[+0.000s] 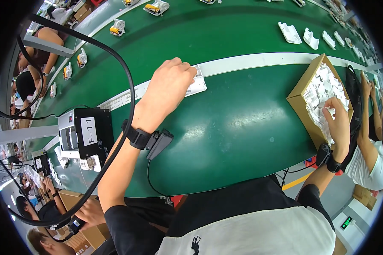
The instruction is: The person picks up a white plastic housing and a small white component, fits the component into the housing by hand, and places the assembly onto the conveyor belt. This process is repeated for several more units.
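My left hand (169, 83) is at the near edge of the green belt, its fingers curled and mostly hidden from above. A flat white piece with printing (197, 86) sticks out from under these fingers, and the hand appears to grip it. On the right, my right hand (339, 123) reaches into an open cardboard box (302, 111) filled with small folded white pieces (321, 93). Its thumb and forefinger come together over a small white piece at the box's right side. Both wrists wear black straps with small devices.
A black machine (98, 131) stands left on the green table (242, 148). White shells (290, 33) and yellow-and-white assemblies (117, 28) lie along the green belt (225, 32). A thick black cable (130, 76) loops across the left. Other people work on both sides.
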`<state>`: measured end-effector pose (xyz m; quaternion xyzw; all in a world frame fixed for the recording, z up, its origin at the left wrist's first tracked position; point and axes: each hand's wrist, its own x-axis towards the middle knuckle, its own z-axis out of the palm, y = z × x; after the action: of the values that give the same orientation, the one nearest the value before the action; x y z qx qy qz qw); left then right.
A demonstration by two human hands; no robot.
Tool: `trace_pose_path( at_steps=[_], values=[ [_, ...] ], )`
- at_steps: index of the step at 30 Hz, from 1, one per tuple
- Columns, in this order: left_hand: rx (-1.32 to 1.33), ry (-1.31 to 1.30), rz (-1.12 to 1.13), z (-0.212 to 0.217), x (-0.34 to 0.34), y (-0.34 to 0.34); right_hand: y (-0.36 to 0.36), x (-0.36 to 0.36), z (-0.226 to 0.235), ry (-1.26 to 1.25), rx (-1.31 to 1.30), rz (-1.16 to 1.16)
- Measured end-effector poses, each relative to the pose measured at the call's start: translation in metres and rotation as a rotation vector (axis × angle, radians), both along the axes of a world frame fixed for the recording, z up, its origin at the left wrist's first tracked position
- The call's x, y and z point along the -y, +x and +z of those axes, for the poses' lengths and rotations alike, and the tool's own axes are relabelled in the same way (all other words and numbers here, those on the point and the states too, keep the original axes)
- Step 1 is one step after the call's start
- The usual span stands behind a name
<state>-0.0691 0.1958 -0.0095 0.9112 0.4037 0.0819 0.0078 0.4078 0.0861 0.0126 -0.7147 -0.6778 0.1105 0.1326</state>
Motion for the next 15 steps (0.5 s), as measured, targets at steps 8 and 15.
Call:
trace_pose_path(
  at_steps=[8,15],
  values=[
    [0.036,-0.104,-0.043,-0.001,-0.002,0.012,-0.007,0.008,0.007,0.047,-0.005,-0.092],
    [0.047,-0.139,-0.106,0.002,-0.011,0.017,-0.003,0.018,0.016,0.126,0.001,-0.155]
  ],
)
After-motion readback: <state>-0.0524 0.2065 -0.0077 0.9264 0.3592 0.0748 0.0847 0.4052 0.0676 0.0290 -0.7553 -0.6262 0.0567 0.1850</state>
